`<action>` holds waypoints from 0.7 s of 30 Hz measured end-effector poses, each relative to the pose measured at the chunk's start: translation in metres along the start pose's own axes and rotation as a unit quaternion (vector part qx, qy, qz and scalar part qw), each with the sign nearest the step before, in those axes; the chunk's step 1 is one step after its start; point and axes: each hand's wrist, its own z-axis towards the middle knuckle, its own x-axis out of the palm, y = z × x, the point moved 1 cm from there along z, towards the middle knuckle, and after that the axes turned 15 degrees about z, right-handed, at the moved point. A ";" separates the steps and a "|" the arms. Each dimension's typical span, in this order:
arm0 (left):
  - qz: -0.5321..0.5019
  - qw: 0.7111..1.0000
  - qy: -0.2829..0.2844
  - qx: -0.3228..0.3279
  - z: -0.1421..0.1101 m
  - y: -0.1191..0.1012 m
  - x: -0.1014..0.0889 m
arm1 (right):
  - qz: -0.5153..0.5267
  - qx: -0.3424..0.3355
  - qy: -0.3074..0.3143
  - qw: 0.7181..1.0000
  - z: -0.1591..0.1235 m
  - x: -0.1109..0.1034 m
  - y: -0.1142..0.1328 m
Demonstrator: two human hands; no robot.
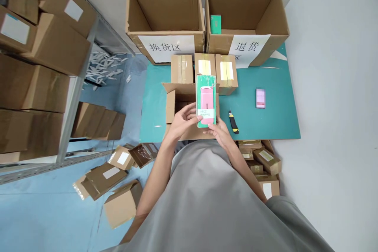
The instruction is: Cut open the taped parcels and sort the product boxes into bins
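Observation:
Both my hands hold a green package [206, 100] with a pink phone case pictured on its front. My left hand [183, 120] grips its left edge, fingers curled round it. From below, my right hand [220, 132] pinches the bottom right corner. The package hangs upright over a small open cardboard box [173, 104] on the teal table [262, 120].
Three small taped boxes [204, 67] stand behind the open one. Two large labelled cartons [165, 12] sit at the back; the right carton [246, 12] holds a green package. A utility knife [233, 121] and a pink card [260, 98] lie on the right. Shelves of boxes [35, 59] stand left, with boxes scattered on the floor [112, 177].

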 end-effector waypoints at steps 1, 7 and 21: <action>0.004 1.000 -0.003 0.000 -0.001 0.000 -0.001 | -0.017 0.002 0.003 1.000 0.001 -0.002 0.000; 0.072 0.995 -0.072 0.006 -0.001 0.009 -0.001 | -0.062 -0.057 -0.028 0.996 0.002 0.004 0.001; -0.070 0.996 -0.040 -0.023 -0.001 0.008 -0.011 | 0.054 0.040 -0.018 0.998 0.009 -0.004 0.001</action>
